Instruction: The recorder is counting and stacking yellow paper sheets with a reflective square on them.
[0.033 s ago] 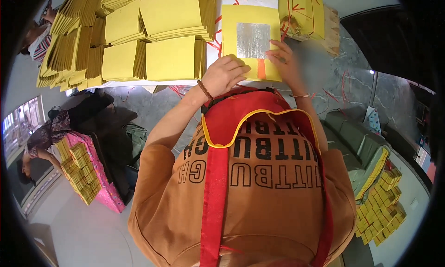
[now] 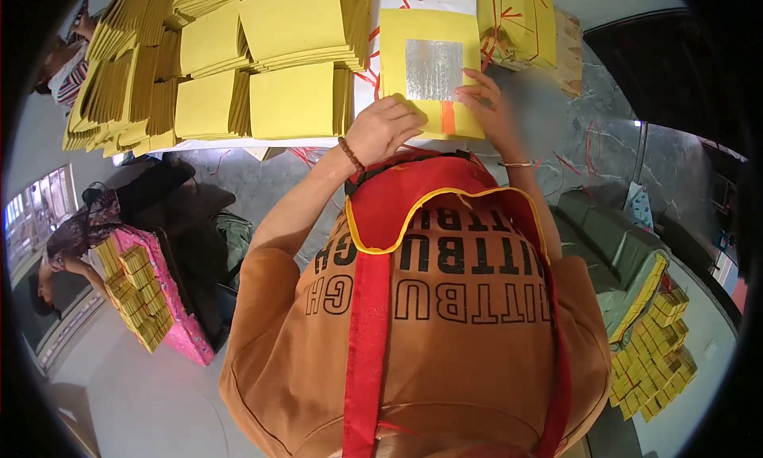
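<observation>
A yellow paper sheet with a silver foil square and a small orange strip lies in front of me on the table, at the top of a stack. My left hand, a beaded bracelet at its wrist, has its fingers bent together over the sheet's near left edge. The undersides of those fingers are hidden. At the right edge, my right hand touches the paper with its fingers apart, the tips close to the foil's lower right corner.
Folded yellow paper stacks fill the table to the left. Bundles tied with red string stand at the far right. More yellow bundles lie low on the right. Another person is beside a pink-edged table on the left.
</observation>
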A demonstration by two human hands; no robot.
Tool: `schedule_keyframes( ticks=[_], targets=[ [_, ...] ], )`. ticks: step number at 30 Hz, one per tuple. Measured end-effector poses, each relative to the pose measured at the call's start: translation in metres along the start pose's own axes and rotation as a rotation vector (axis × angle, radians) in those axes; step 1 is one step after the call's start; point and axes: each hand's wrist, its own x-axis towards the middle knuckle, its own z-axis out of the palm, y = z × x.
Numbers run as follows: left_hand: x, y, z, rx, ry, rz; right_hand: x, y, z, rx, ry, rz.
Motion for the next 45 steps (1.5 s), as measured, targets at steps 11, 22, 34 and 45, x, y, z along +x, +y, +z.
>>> schedule_keyframes(
  ticks=[11, 22, 34, 45],
  targets=[
    [0.005, -0.012, 0.001, -0.247, 0.043, -0.156, 0.0, 0.001, 0.001, 0.526, -0.048, 0.146],
    [0.002, -0.02, 0.008, -0.468, 0.026, -0.508, 0.0, -0.003, 0.003, 0.63, -0.051, 0.284],
    [0.011, -0.022, -0.001, -0.625, -0.028, -0.721, -0.002, 0.009, -0.001, 0.261, -0.082, -0.051],
    [0.011, -0.041, -0.012, -0.056, 0.075, -0.174, 0.004, 0.004, -0.005, 0.625, -0.019, 0.2]
  ],
)
